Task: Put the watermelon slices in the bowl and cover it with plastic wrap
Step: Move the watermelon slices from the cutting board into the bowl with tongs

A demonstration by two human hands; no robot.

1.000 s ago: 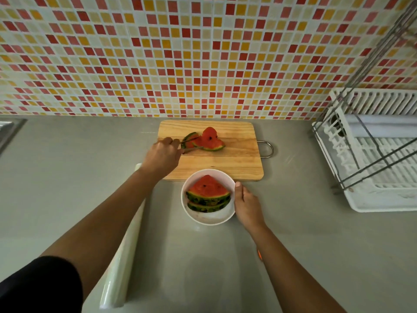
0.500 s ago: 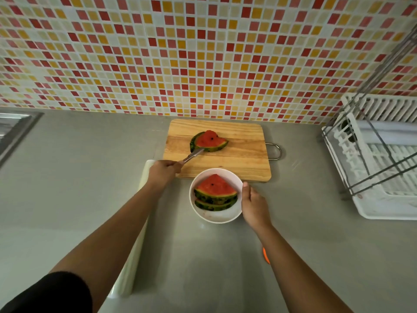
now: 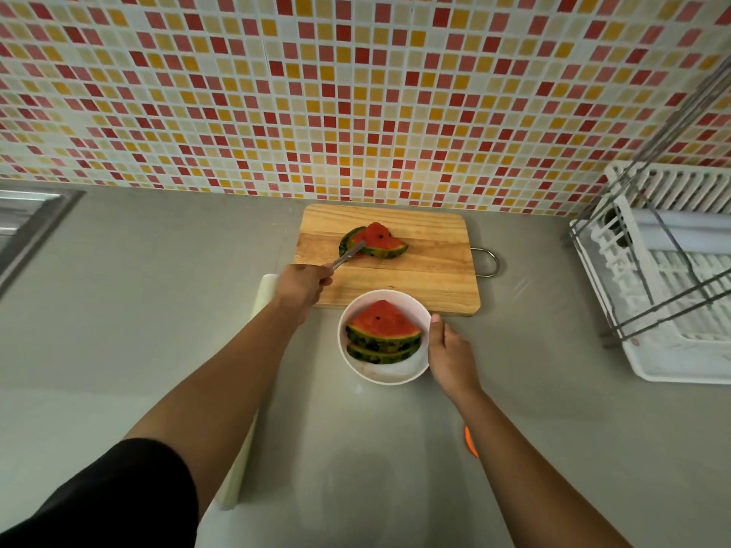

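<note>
Fingers (image 3: 321, 277) of the left hand (image 3: 302, 285) are curled round a metal utensil (image 3: 349, 255), its tip at the watermelon slices (image 3: 377, 241) on the cutting board (image 3: 419, 286). The right hand (image 3: 449, 355) grips the white bowl (image 3: 379, 378), thumb on its rim. Roughly halfway, I judge: red, dark-seeded, green-rinded wedges (image 3: 381, 332) lie stacked in the bowl, others wait on the board, and the plastic wrap roll (image 3: 264, 296) lies unused under the left arm.
</note>
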